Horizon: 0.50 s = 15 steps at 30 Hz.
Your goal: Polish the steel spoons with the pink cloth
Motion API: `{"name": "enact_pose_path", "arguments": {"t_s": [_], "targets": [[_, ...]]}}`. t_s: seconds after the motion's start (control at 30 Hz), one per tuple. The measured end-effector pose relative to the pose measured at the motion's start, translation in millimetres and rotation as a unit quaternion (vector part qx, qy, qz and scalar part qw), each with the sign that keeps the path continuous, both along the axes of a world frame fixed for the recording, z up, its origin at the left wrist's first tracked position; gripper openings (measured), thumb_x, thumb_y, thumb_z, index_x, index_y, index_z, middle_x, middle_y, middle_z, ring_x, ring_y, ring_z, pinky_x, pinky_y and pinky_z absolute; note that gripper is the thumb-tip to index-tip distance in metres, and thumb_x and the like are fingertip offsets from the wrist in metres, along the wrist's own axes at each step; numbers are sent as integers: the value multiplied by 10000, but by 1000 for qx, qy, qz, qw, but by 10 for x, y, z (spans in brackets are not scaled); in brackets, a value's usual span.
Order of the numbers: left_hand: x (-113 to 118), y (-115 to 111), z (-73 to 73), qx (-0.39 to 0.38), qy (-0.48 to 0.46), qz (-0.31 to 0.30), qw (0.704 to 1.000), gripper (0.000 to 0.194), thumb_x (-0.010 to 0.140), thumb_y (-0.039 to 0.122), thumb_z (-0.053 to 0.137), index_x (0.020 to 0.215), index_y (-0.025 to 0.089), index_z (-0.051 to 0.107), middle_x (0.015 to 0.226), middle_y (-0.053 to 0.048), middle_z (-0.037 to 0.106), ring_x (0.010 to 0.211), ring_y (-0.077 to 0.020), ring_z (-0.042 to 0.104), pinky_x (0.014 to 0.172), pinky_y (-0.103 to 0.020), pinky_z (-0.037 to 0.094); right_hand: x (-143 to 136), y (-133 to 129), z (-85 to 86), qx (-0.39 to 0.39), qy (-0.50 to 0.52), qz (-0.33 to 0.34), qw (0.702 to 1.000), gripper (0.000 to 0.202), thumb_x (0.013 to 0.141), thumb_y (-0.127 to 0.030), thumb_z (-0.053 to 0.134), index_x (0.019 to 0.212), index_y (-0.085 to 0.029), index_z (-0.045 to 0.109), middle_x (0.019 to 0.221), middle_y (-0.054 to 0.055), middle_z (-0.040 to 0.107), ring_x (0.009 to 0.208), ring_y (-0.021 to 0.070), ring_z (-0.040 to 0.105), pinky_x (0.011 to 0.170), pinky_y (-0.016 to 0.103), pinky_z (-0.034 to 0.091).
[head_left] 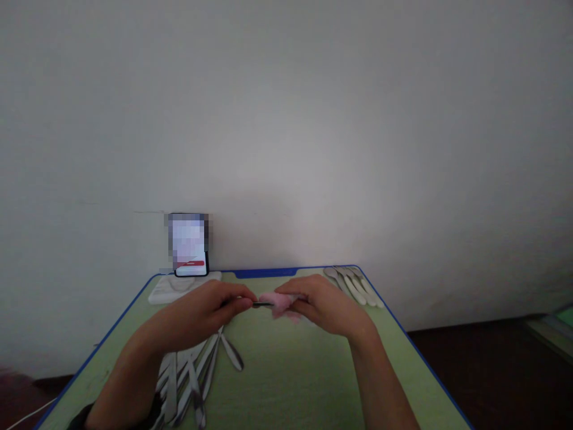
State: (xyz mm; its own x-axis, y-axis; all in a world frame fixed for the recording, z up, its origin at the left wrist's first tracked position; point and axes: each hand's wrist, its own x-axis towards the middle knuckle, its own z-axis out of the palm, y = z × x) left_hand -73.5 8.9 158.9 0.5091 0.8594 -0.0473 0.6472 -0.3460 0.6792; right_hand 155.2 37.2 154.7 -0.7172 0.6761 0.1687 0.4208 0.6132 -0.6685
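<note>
My left hand (212, 309) pinches one end of a thin metal piece of cutlery (263, 304) between thumb and fingers, above the middle of the table. Around its other end my right hand (324, 306) has a pink cloth (280, 302) folded and gripped. The cloth and my right fingers hide that end, so I cannot tell whether it is a spoon, a fork or a knife. Below my left forearm lies a loose heap of metal cutlery (190, 376), partly covered by the arm. One piece with a rounded end (233, 353) sticks out toward the right.
Several spoons and forks with whitish handles (357, 288) lie side by side at the far right corner. A lit phone (190, 245) stands at the back left on a white object (163, 289). The green tabletop (286, 382) has a blue edge, against a plain wall (286, 119).
</note>
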Motion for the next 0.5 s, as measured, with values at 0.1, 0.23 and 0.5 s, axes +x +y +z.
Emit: {"name": "enact_pose_path", "arguments": {"t_s": [0.1, 0.23, 0.5], "targets": [[-64, -10, -11, 15, -12, 18, 1000, 346, 894, 396, 372, 1022, 221, 643, 732, 11, 608, 663, -132, 516, 606, -189, 376, 5, 11, 19, 13, 73, -25, 997, 267, 844, -195, 484, 1024, -238, 676, 894, 6, 710, 775, 147, 615, 730, 231, 411], [-55, -5, -19, 28, -37, 52, 998, 361, 888, 432, 373, 1024, 202, 615, 611, 37, 492, 558, -116, 439, 509, -183, 323, -59, 7, 29, 29, 177, -101, 979, 267, 847, -269, 501, 1060, -230, 657, 836, 2, 697, 690, 129, 578, 643, 213, 399], [328, 47, 0, 61, -99, 139, 983, 368, 862, 438, 367, 874, 153, 600, 529, 67, 370, 474, -96, 334, 444, -192, 232, -490, 143, -226, -24, 486, -377, 788, 357, 804, -479, 506, 818, -142, 623, 609, -27, 543, 513, 91, 401, 498, 216, 309]]}}
